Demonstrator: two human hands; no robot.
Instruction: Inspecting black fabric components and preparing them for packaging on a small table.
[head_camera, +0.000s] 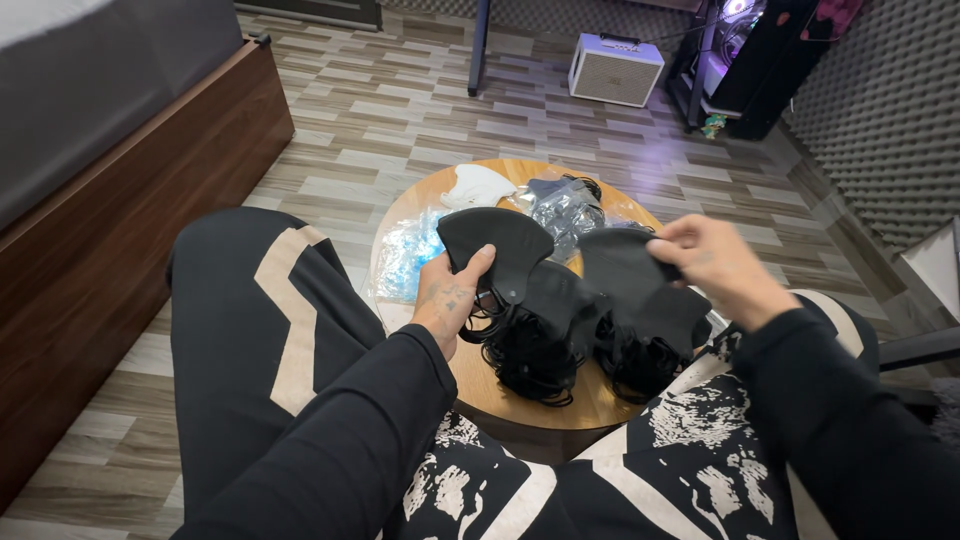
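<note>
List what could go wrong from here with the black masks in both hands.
1. The left hand pinches one black mask by its edge; it might slip onto the heap.
2. Tangled ear loops under the masks could snag when one is lifted.
3. The heap sits near the round table rim; a tug by the right hand may drag some off.

The black masks (497, 250) look like matt, soft cloth. The round surface (520, 400) is smooth, lightly glossy wood. The clear wrappers (405, 255) are shiny, crinkled plastic.
</note>
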